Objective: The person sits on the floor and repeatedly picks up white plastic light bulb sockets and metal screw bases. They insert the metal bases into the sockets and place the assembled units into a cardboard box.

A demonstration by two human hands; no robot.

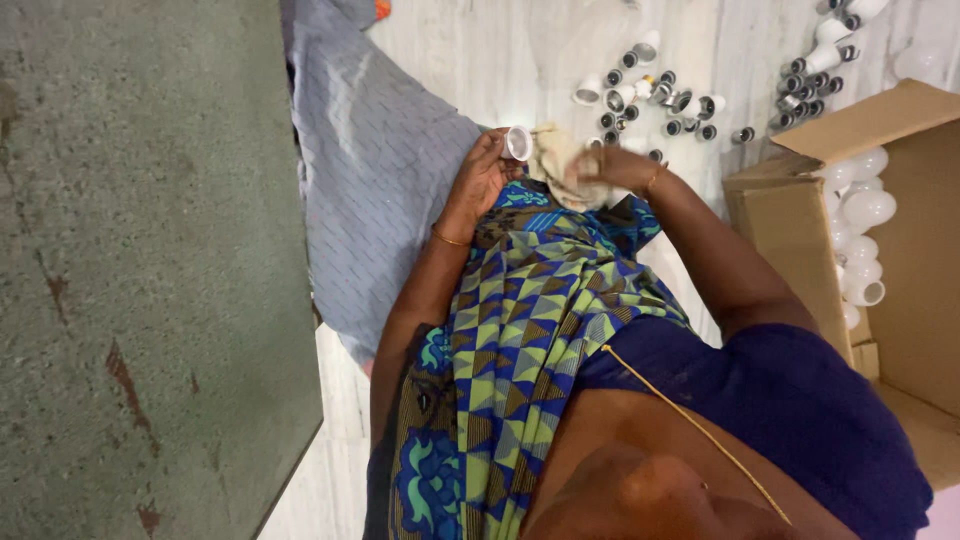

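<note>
The left hand is gripping a small white bulb housing at its fingertips, open round mouth facing up toward the camera, so its long axis is running roughly along the line of sight. Just beside the housing, on its far side from that hand, the right hand is bunching a beige cloth, fingers curled tight into it. Cloth and housing are almost touching. Beyond the housing a scatter of bulb bases is lying on the floor; a cardboard box is sitting well apart.
</note>
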